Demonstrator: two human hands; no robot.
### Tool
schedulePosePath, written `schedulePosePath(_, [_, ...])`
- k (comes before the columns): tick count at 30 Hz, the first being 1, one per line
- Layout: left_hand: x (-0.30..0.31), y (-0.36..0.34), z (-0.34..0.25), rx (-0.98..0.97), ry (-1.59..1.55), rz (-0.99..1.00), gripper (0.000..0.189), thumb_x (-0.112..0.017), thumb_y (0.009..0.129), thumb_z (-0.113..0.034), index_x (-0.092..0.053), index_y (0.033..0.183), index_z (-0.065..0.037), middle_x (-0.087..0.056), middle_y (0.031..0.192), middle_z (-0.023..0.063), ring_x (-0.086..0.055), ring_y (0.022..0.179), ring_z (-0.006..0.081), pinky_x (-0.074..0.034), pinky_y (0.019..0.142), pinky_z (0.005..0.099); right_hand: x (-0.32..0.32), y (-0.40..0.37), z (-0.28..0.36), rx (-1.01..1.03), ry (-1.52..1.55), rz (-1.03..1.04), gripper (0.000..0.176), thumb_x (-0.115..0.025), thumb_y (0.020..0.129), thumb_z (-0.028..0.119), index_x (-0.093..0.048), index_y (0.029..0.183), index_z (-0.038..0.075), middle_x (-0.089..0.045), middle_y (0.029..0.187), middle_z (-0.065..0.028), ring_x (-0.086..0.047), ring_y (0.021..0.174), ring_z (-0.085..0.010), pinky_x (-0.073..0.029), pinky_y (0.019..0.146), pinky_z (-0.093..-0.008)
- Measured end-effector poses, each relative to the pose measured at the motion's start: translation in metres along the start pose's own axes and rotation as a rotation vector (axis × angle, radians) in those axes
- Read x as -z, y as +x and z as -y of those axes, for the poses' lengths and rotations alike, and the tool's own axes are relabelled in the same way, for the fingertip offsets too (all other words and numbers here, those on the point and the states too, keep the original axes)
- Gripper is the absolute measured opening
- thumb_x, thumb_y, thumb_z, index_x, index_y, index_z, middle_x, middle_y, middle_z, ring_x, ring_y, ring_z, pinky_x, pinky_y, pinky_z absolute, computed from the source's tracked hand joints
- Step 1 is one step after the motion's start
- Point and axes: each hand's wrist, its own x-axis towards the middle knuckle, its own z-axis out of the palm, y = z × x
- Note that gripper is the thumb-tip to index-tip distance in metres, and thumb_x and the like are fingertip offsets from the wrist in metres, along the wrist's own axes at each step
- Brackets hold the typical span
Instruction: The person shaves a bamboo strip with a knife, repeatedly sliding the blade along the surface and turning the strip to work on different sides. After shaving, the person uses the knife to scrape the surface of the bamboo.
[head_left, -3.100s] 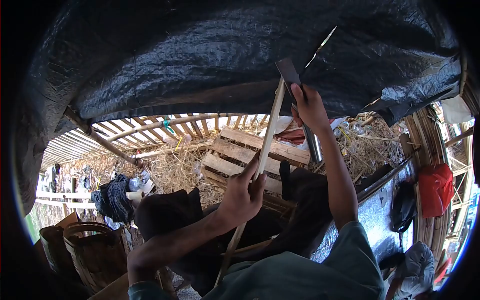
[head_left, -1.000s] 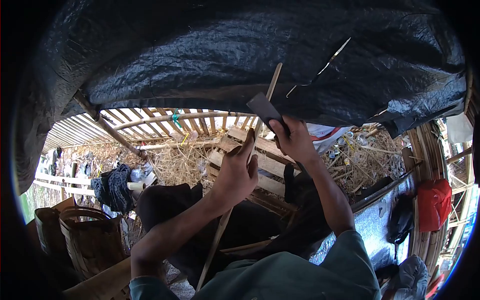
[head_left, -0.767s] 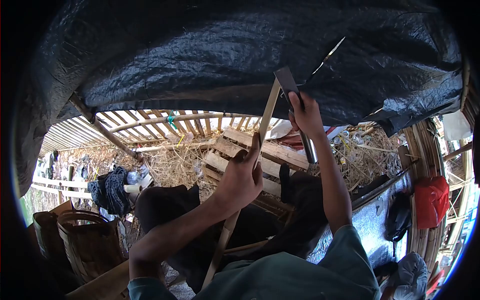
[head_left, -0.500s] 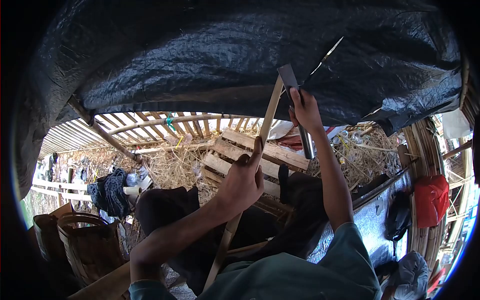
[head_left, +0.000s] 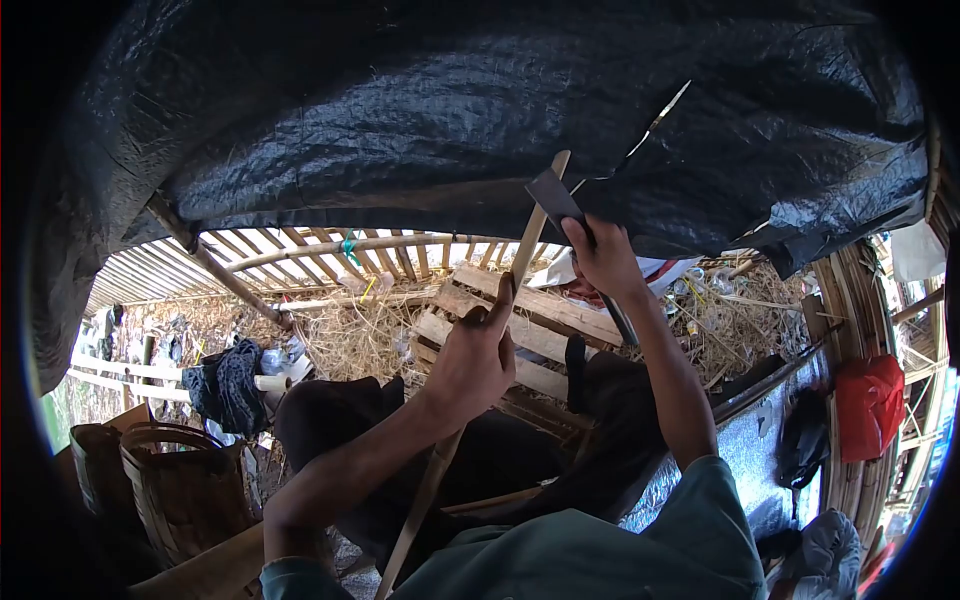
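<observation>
A black tarp (head_left: pixel 400 130) hung across twelve o'clock; a slatted bamboo fence (head_left: pixel 340 255) ran below it; a wooden pallet (head_left: pixel 540 325) lay on straw near the centre; a woven basket (head_left: pixel 185 490) stood at eight o'clock, a red bag (head_left: pixel 868 408) at three; the left hand (head_left: pixel 470 365) gripped the bamboo strip (head_left: pixel 530 240), which slanted over the pallet; the right hand (head_left: pixel 605 262) clenched a blade (head_left: pixel 558 203) across its upper end.

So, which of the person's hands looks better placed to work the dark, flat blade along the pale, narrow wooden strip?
Probably the right hand: it holds the blade across the strip, near its upper end. The left hand grips the strip lower down, so seems better suited to steadying it.
</observation>
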Motion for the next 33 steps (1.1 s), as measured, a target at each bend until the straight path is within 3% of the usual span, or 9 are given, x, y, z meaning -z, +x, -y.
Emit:
schedulePosePath(4, [0.001, 0.006, 0.005, -0.082, -0.015, -0.08, 0.061, -0.052, 0.08, 0.007, -0.031, 0.137, 0.011, -0.057, 0.068, 0.0232, -0.062, 0.058, 0.0337, -0.048, 0.054, 0.0395, -0.015, -0.015, 0.003, 0.161, -0.045, 0.005, 0.024, -0.055, 0.095, 0.021, -0.055, 0.086, -0.002, -0.055, 0.06, -0.0127, -0.058, 0.053, -0.0245, -0.043, 0.046, -0.0347])
schedulePosePath(7, [0.005, 0.006, 0.0, -0.045, -0.054, -0.063, 0.06, -0.052, 0.079, 0.007, -0.033, 0.135, 0.012, -0.059, 0.07, 0.0244, -0.064, 0.058, 0.0326, -0.05, 0.053, 0.0373, -0.013, -0.021, 0.012, 0.084, -0.063, 0.031, 0.022, -0.059, 0.092, 0.021, -0.059, 0.091, -0.002, -0.061, 0.079, -0.023, -0.059, 0.076, -0.0442, -0.046, 0.067, -0.0455])
schedulePosePath(10, [0.0, 0.006, -0.002, -0.003, -0.143, -0.075, 0.057, -0.052, 0.082, 0.006, -0.035, 0.136, 0.01, -0.055, 0.064, 0.0186, -0.058, 0.053, 0.0235, -0.045, 0.052, 0.0337, -0.01, -0.021, 0.007, 0.084, -0.031, 0.008, 0.022, -0.057, 0.093, 0.021, -0.059, 0.088, 0.0, -0.06, 0.07, -0.0186, -0.06, 0.066, -0.0391, -0.046, 0.06, -0.0438])
schedulePosePath(14, [0.001, 0.007, -0.009, -0.006, -0.198, -0.083, 0.057, -0.052, 0.083, 0.004, -0.035, 0.138, 0.007, -0.05, 0.059, 0.0132, -0.052, 0.049, 0.0147, -0.042, 0.05, 0.0311, -0.006, -0.014, 0.003, -0.079, 0.137, -0.054, 0.027, -0.055, 0.095, 0.026, -0.059, 0.086, 0.001, -0.054, 0.051, -0.0095, -0.056, 0.042, -0.0234, -0.042, 0.043, -0.0355])
schedulePosePath(18, [-0.006, 0.008, -0.01, -0.062, -0.151, -0.072, 0.059, -0.053, 0.083, 0.004, -0.033, 0.138, 0.008, -0.051, 0.06, 0.0149, -0.055, 0.051, 0.02, -0.042, 0.05, 0.0325, 0.004, 0.003, -0.008, -0.112, 0.191, -0.181, 0.035, -0.051, 0.097, 0.032, -0.057, 0.086, 0.0, -0.048, 0.044, -0.0045, -0.049, 0.032, -0.0109, -0.034, 0.033, -0.0283])
schedulePosePath(21, [-0.011, 0.006, -0.011, -0.082, -0.158, -0.048, 0.061, -0.053, 0.082, 0.004, -0.03, 0.138, 0.01, -0.054, 0.064, 0.0191, -0.057, 0.054, 0.0267, -0.043, 0.052, 0.0353, 0.013, 0.013, -0.015, -0.184, 0.199, -0.173, 0.037, -0.049, 0.098, 0.033, -0.056, 0.085, -0.001, -0.048, 0.044, -0.0035, -0.049, 0.033, -0.0112, -0.035, 0.033, -0.0285])
schedulePosePath(30, [-0.009, 0.006, -0.002, -0.078, -0.052, -0.062, 0.056, -0.051, 0.082, 0.006, -0.034, 0.134, 0.013, -0.055, 0.068, 0.0213, -0.061, 0.058, 0.0304, -0.046, 0.054, 0.0382, 0.001, 0.009, -0.008, -0.074, 0.124, -0.061, 0.034, -0.053, 0.096, 0.03, -0.055, 0.084, -0.002, -0.05, 0.044, -0.008, -0.049, 0.031, -0.0156, -0.037, 0.033, -0.0303])
schedulePosePath(31, [-0.006, 0.007, 0.0, -0.056, -0.058, -0.057, 0.056, -0.052, 0.082, 0.006, -0.033, 0.134, 0.013, -0.056, 0.069, 0.0234, -0.062, 0.061, 0.0339, -0.047, 0.055, 0.0401, -0.001, 0.002, 0.005, -0.169, -0.001, 0.004, 0.029, -0.055, 0.095, 0.025, -0.057, 0.088, -0.003, -0.058, 0.058, -0.0169, -0.059, 0.046, -0.0279, -0.046, 0.046, -0.0362])
schedulePosePath(33, [-0.001, 0.008, 0.005, -0.017, -0.068, -0.045, 0.056, -0.052, 0.082, 0.005, -0.033, 0.133, 0.014, -0.059, 0.072, 0.0276, -0.064, 0.065, 0.0408, -0.05, 0.057, 0.0439, -0.015, -0.011, 0.01, 0.047, -0.092, -0.001, 0.026, -0.056, 0.094, 0.023, -0.058, 0.093, -0.003, -0.061, 0.071, -0.0211, -0.061, 0.064, -0.0358, -0.047, 0.06, -0.041])
